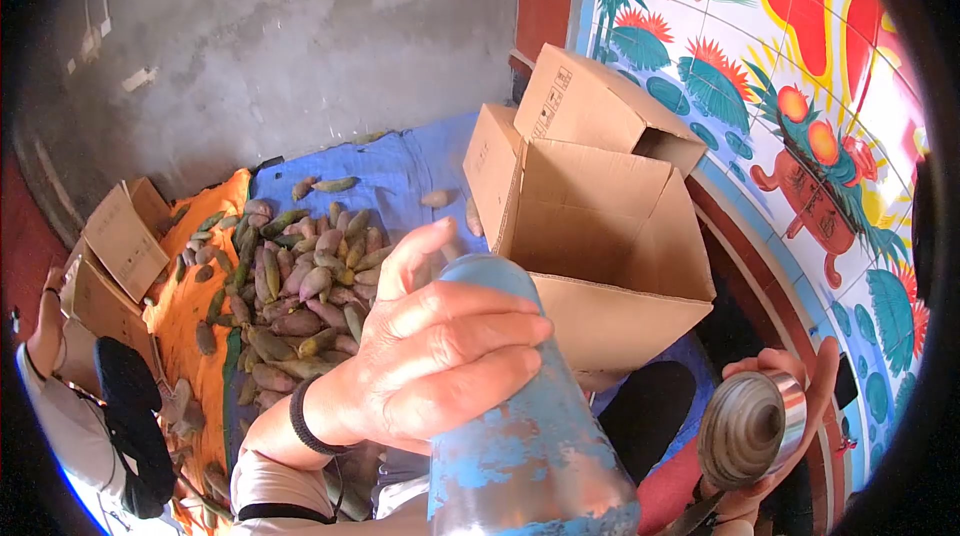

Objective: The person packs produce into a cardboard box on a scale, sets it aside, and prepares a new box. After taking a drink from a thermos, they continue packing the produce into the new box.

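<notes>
**Reader:** Where is the flask (530, 446)?

**Manual:** Lower center of the view, close to the camera. Its surface is metallic with worn blue paint. The left hand (430, 366), with a dark band at the wrist, grips it around the upper part.

**Reader:** State of the right hand (822, 391)?

**Manual:** Clasped around the metal cap (740, 431), at lower right, apart from the flask. The cap's round, ringed face points toward the camera.

**Reader:** Adjacent items?

**Manual:** Beyond the flask, an open cardboard box (620, 321); a second carton (585, 101) is behind it. To the left, a pile of tubers (310, 286) lies on a blue sheet (420, 151).

**Reader:** Outer area?

**Manual:** Far left: an orange sheet (165, 321), small cartons (125, 241) and another person (75, 436), whose hand touches a carton. Rear: a gray wall (300, 36). Right: a painted tile wall (690, 46).
</notes>
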A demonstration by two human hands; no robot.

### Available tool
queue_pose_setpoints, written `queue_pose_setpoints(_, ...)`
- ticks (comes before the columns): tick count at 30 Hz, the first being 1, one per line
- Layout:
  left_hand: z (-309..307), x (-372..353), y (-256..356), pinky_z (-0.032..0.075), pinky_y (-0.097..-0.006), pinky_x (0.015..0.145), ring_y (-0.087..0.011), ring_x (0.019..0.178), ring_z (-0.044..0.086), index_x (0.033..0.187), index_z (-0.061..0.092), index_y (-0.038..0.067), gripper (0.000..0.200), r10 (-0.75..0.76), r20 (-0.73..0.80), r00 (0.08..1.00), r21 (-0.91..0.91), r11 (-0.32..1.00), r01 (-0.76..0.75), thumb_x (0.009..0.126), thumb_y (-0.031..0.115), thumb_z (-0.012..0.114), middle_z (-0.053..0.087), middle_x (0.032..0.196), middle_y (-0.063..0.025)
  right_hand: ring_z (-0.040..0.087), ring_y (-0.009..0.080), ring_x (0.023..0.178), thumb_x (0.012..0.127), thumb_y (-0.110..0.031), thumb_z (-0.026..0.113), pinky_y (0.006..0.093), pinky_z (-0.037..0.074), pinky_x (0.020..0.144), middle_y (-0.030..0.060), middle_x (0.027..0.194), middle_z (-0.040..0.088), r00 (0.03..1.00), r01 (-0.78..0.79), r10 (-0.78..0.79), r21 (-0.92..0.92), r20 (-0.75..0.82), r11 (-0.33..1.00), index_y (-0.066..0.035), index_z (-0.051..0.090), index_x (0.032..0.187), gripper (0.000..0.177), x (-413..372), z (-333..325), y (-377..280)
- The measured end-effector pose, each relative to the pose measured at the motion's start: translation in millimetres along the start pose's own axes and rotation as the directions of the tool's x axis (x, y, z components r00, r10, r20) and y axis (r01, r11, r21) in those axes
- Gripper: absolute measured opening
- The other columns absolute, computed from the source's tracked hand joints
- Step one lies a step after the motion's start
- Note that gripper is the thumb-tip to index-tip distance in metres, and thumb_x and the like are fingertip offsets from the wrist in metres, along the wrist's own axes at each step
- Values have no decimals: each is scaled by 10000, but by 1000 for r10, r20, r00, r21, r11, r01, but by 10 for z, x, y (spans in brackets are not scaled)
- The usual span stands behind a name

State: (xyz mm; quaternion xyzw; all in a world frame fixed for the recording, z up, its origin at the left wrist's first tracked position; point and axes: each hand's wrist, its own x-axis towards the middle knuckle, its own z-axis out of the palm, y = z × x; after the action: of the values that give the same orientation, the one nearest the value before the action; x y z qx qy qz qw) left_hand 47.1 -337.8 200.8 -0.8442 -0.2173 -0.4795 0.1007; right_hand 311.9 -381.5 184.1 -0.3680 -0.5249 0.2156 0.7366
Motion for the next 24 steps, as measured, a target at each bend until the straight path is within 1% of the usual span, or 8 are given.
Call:
queue_pose_setpoints(3, -21, 54, -16, 255, -552, 1012, -194, 911, 596, 853, 625, 102, 220, 54, -4, 999, 58, 997, -54, 641, 142, 670, 622, 979, -46, 599, 239, 845, 468, -635, 784, 286, 509, 686, 148, 1061, 539, 1000, 17, -17, -43, -10, 999, -12, 174, 1397, 1274, 16, 14, -55)
queue_pose_setpoints(6, -57, 128, 18, 252, -551, 1016, -192, 906, 600, 850, 625, 105, 227, 60, 4, 998, 96, 994, -60, 630, 133, 673, 622, 976, -39, 591, 233, 846, 473, -674, 757, 283, 496, 693, 142, 1063, 534, 999, 44, -45, -78, -15, 996, -3, 169, 1396, 1284, 29, -5, -74)
queue_pose_setpoints(10, -80, 205, 54, 252, -547, 1018, -189, 899, 603, 848, 627, 105, 241, 78, -11, 997, 100, 992, -77, 613, 126, 681, 623, 972, -35, 585, 230, 846, 490, -687, 741, 280, 485, 698, 136, 1062, 534, 996, 72, -78, -108, -53, 992, 2, 167, 1395, 1275, 25, -36, -106)
queue_pose_setpoints(12, -90, 238, 74, 250, -542, 1022, -183, 895, 604, 835, 632, 107, 243, 81, -15, 997, 109, 991, -79, 597, 106, 683, 623, 968, -32, 578, 226, 858, 494, -695, 733, 277, 479, 698, 134, 1060, 535, 990, 118, -127, -139, -56, 983, 0, 170, 1395, 1270, 28, -74, -105)
queue_pose_setpoints(16, -112, 296, 112, 245, -540, 1029, -177, 887, 605, 815, 635, 113, 234, 124, -6, 992, 148, 982, -122, 588, 86, 681, 623, 959, -27, 574, 222, 870, 500, -694, 730, 271, 483, 703, 133, 1056, 535, 986, 133, -144, -122, -81, 984, -8, 173, 1397, 1259, 14, -67, -131)
queue_pose_setpoints(18, -127, 349, 197, 207, -574, 1035, -236, 862, 628, 862, 476, 134, 189, 38, -1, 999, 111, 993, -38, 744, 50, 598, 639, 890, -70, 577, 215, 868, 500, -692, 731, 265, 488, 702, 133, 1048, 536, 984, 137, -149, -118, -102, 983, -14, 174, 1398, 1255, 9, -72, -150)
queue_pose_setpoints(22, -150, 411, 233, 195, -576, 1041, -234, 865, 628, 864, 483, 141, 186, 36, 15, 999, 125, 991, -38, 743, 58, 598, 641, 892, -62, 579, 209, 868, 493, -689, 735, 260, 492, 698, 136, 1040, 537, 982, 147, -159, -112, -100, 983, -17, 184, 1397, 1254, 15, -133, -171)
queue_pose_setpoints(24, -159, 436, 243, 186, -578, 1046, -233, 866, 628, 877, 488, 149, 196, 49, 7, 999, 134, 990, -50, 740, 65, 600, 643, 893, -56, 580, 207, 867, 490, -693, 733, 259, 491, 691, 137, 1031, 538, 973, 180, -196, -129, -118, 975, -19, 193, 1396, 1252, 14, -135, -178)
